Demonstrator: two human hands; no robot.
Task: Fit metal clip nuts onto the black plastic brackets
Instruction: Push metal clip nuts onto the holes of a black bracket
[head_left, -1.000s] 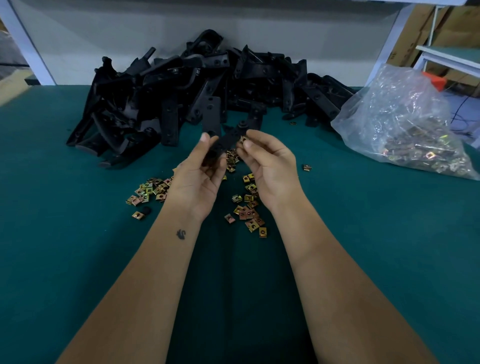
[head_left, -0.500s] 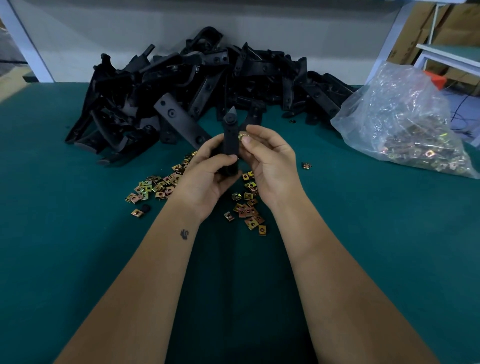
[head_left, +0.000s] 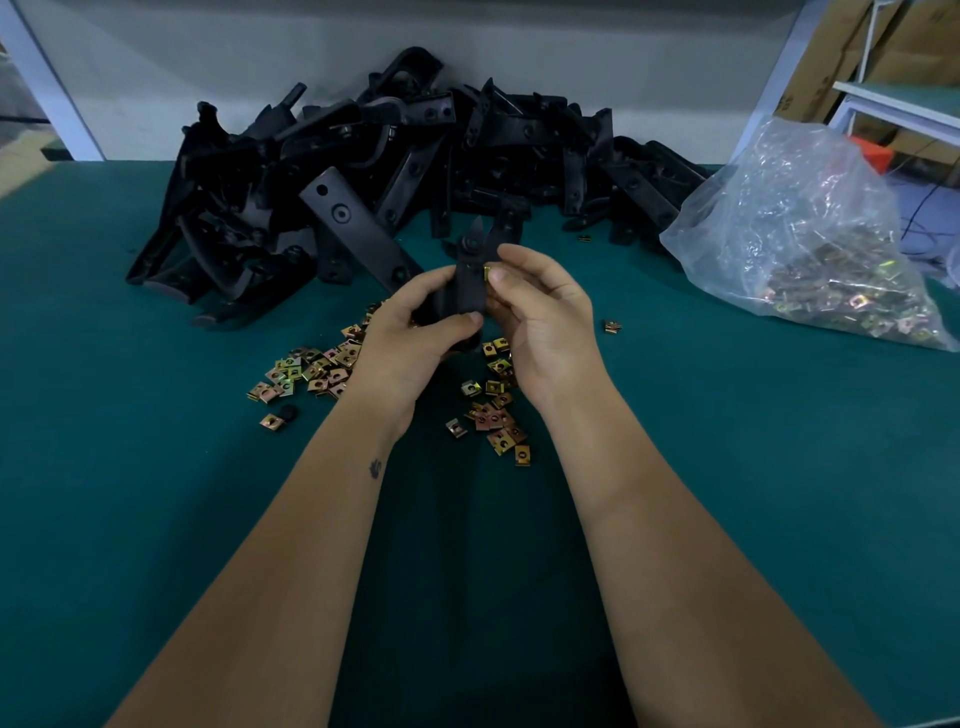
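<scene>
Holding a bracket (head_left: 470, 283) upright above the surface (head_left: 156, 519), the left hand (head_left: 410, 338) wraps its fingers round the lower end, steadying it. The right hand (head_left: 540, 317) pinches a nut (head_left: 487, 271) against the bracket's right edge, likely to push it on. Spare nuts (head_left: 311, 369) lie near; more brackets (head_left: 415, 171) are heaped far behind.

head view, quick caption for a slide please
Left hand holds a black bracket upright while right hand presses a clip nut onto it.
</scene>
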